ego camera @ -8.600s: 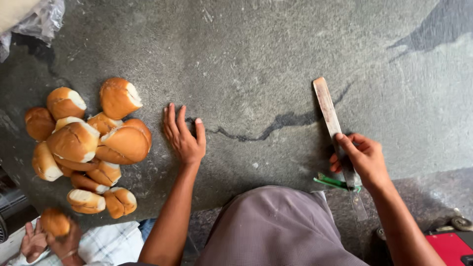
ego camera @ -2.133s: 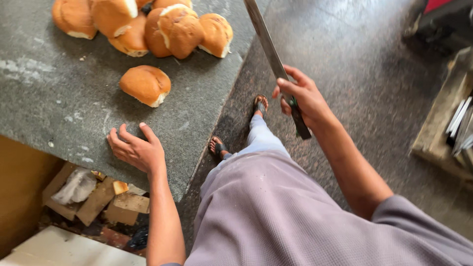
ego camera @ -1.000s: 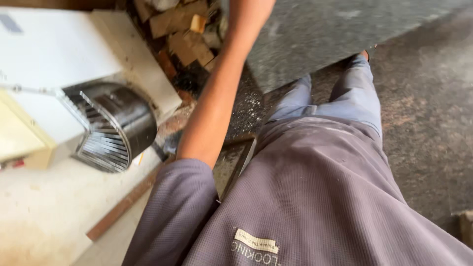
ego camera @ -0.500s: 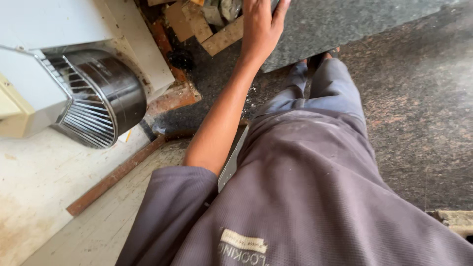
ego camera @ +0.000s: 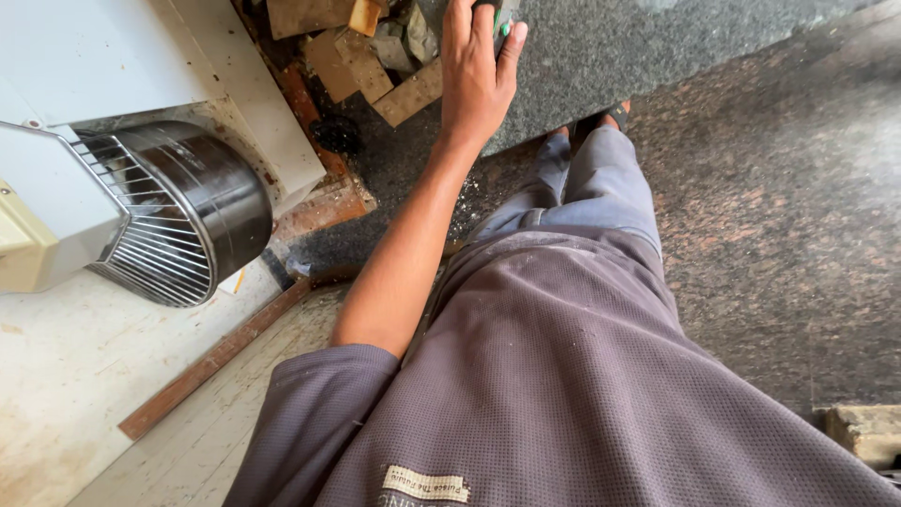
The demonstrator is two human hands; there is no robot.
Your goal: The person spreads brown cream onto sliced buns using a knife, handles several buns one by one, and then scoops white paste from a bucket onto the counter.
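Head view: left hand (ego camera: 477, 80) fingers (ego camera: 459, 28) curl over a green-handled object (ego camera: 502, 19) on the stone counter (ego camera: 610, 56).

A dark stone slab (ego camera: 601, 56) bears one of the hands (ego camera: 476, 75).

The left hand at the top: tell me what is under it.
The left hand rests at the edge of the grey stone slab. A small green-and-dark object pokes out by the fingers; the palm and the frame edge hide most of it, so its kind cannot be told.
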